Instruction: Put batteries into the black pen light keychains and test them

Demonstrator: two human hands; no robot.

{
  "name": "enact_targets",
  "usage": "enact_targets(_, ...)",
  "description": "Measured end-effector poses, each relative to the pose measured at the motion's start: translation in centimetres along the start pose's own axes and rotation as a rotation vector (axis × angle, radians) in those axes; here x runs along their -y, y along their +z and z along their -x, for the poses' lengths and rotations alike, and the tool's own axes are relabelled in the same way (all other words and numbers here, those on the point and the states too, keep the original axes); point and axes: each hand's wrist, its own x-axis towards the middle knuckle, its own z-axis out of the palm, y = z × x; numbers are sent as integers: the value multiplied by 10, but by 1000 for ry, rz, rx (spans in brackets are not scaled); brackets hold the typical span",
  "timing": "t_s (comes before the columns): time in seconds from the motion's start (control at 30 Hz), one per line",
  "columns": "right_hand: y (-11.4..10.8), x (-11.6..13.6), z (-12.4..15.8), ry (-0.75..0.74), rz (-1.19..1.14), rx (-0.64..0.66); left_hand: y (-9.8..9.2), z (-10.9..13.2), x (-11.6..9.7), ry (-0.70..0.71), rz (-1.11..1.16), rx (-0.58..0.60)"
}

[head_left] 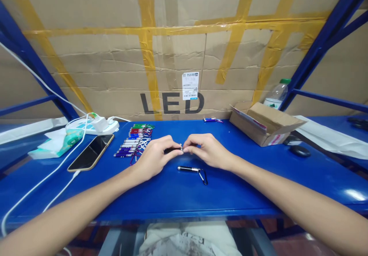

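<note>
Over the middle of the blue table, my left hand (156, 154) is closed around a small black keychain flashlight (173, 149), mostly covered by my fingers. At its silvery end, the thumb and fingertips of my right hand (206, 148) pinch together; what exactly they grip is too small to make out. Just below both hands lies another black keychain flashlight (188, 169) with a black carabiner clip (204, 177). To the left of my left hand, several keychain flashlights (130, 144) in purple, silver, blue, red and green lie in a row with their clips.
A phone (91, 153) on a white cable, a tissue pack (59, 144) and a power strip (94, 125) are on the left. At the back lies a blue flashlight (211, 120). An open cardboard box (264, 123), a bottle (276, 94) and a black mouse (299, 151) stand right.
</note>
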Motion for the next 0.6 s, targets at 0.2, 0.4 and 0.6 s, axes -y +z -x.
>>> enact_targets(0.2,4,1,0,205,-237,26,-1,2,-1,97,-92,-14)
enact_targets(0.4,5,4,-4,309,-475,22,-2,4,-1,179,-215,-49)
enact_targets(0.6,6,5,-6,334,-571,54,-2,4,0,292,-308,-95)
